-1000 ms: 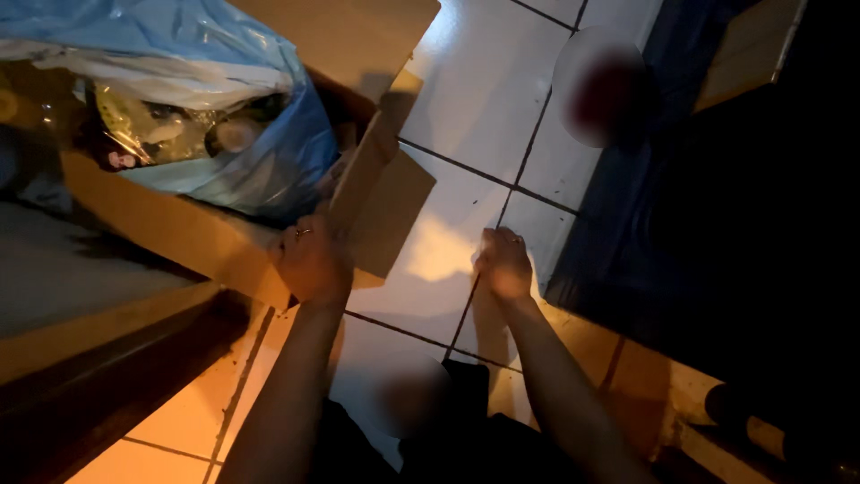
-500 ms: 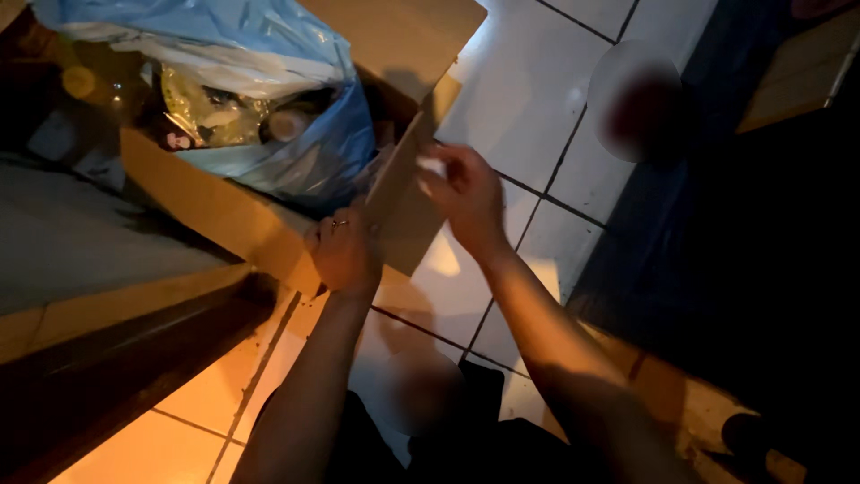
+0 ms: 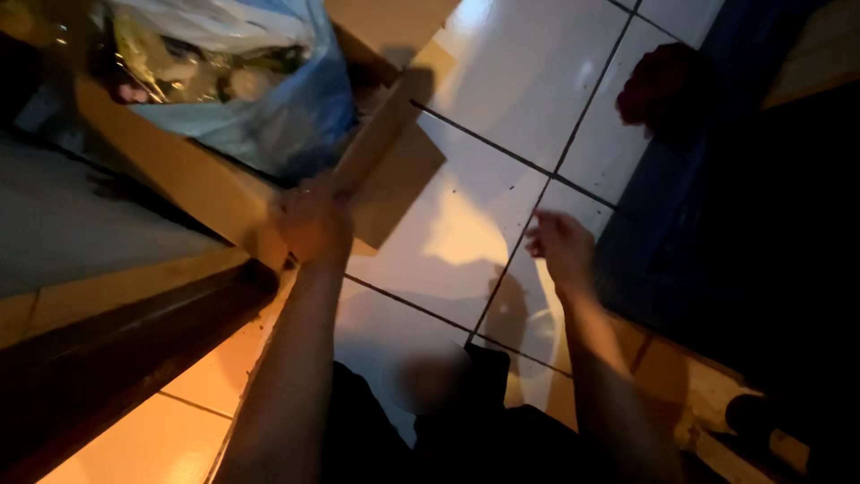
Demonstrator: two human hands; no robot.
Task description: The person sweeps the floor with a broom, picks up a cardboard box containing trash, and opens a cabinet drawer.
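An open cardboard box [image 3: 188, 179] stands on the tiled floor at the upper left, lined with a blue plastic bag [image 3: 278, 116] that holds crumpled wrappers and rubbish. My left hand [image 3: 313, 224] grips the near corner of the box, where a side flap [image 3: 394, 175] hangs down. My right hand [image 3: 563, 246] hovers over the white floor tiles to the right of the box, fingers loosely apart and holding nothing.
White glossy tiles [image 3: 502, 99] fill the middle. A dark blue mat or ledge [image 3: 681, 242] lies at the right with a red object [image 3: 658, 85] near it. A dark wooden threshold [image 3: 116, 358] and orange tiles run along the lower left.
My right hand has come away from the box flap and dropped down to the right, now empty above the tiles. My left hand still grips the box corner.
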